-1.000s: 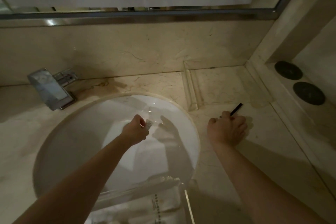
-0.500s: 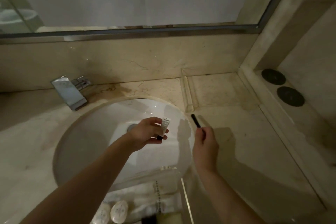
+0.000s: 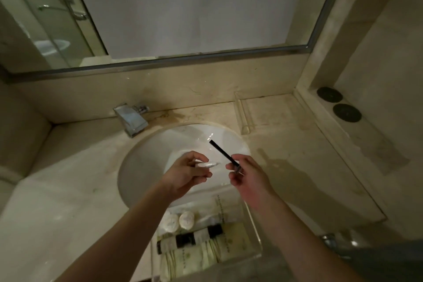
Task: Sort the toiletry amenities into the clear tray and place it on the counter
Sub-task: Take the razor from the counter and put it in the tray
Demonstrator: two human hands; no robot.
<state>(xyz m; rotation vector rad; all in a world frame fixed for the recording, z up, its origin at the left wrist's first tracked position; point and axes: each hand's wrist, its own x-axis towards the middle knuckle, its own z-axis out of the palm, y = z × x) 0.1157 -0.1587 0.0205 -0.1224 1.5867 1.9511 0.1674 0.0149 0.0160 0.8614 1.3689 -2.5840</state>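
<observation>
Over the white sink basin (image 3: 146, 167), my left hand (image 3: 185, 174) grips a small white tube (image 3: 209, 164). Close to its right, my right hand (image 3: 248, 174) holds a thin black stick (image 3: 223, 152) that points up and to the left. Below both hands stands the clear tray (image 3: 255, 231) at the counter's front edge. In it lie two round white soaps (image 3: 178, 221), small bottles with black caps (image 3: 183, 241) and pale packets (image 3: 201, 258).
A chrome tap (image 3: 131, 119) stands behind the basin. A second clear tray (image 3: 243, 117) sits at the back right of the marble counter (image 3: 309, 178). Two dark round coasters (image 3: 337, 103) lie on the right ledge. A mirror (image 3: 183, 7) fills the wall.
My right hand left the counter and came left over the basin with the black stick. My left hand stayed over the basin with the tube. The view tilted up, showing more of the tray.
</observation>
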